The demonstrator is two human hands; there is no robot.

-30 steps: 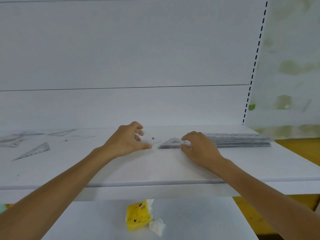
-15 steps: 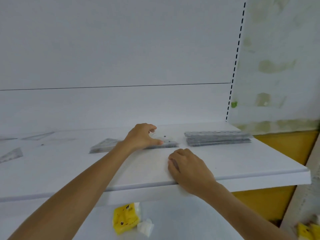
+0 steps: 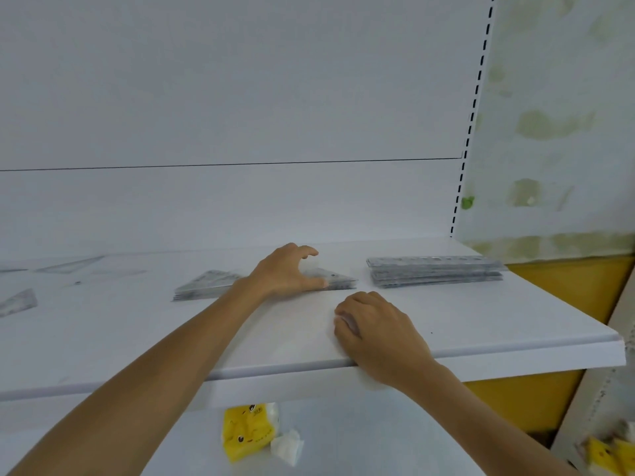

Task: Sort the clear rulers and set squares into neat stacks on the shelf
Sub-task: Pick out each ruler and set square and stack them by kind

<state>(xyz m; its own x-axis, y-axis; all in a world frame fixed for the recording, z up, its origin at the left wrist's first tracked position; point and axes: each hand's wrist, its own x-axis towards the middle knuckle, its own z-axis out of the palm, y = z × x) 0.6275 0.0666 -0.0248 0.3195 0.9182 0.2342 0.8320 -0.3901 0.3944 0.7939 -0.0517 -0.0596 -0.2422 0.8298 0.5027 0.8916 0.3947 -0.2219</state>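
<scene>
A stack of clear set squares (image 3: 206, 285) lies flat in the middle of the white shelf (image 3: 137, 338). My left hand (image 3: 285, 274) rests over the right part of that stack, thumb along its front edge and fingers arched over the back. Whether it grips the stack cannot be told. To the right sits a neat stack of clear rulers (image 3: 434, 271). My right hand (image 3: 374, 326) lies on the bare shelf in front of the stacks with fingers curled under, holding nothing. Loose set squares (image 3: 19, 302) lie at the far left.
The shelf's front edge (image 3: 515, 359) runs across below my hands. On the lower shelf lie a yellow tissue pack (image 3: 245, 431) and a crumpled white tissue (image 3: 287, 446). More yellow packs (image 3: 608, 455) sit at the bottom right. A slotted upright (image 3: 469, 132) bounds the shelf's right back corner.
My right hand let go of the set squares and drew back toward the shelf's front edge. My left hand stayed on the set square stack. The view shifted left, then held.
</scene>
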